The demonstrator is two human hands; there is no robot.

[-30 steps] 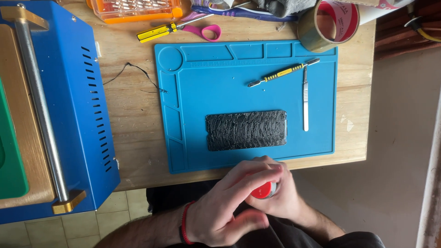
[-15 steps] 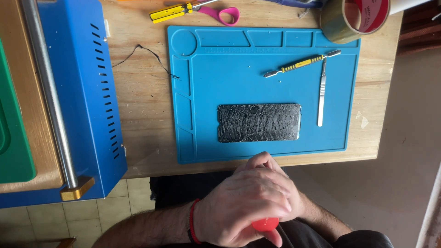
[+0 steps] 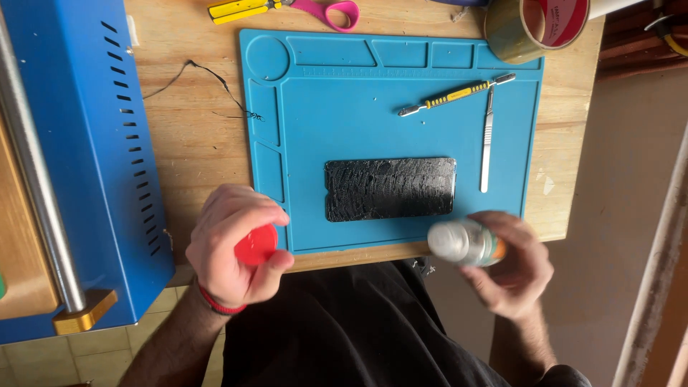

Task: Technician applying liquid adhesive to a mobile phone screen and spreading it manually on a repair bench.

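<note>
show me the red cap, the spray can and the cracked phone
red cap (image 3: 256,245), head view, on its flat top, in the left hand.
spray can (image 3: 462,242), head view, on its body, in the right hand.
cracked phone (image 3: 390,188), head view, on the screen's middle.

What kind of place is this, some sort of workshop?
Probably a small phone-repair bench. A blue repair mat lies on a wooden table, bearing a cracked phone screen, a yellow-handled pry tool and a metal scalpel.
</note>
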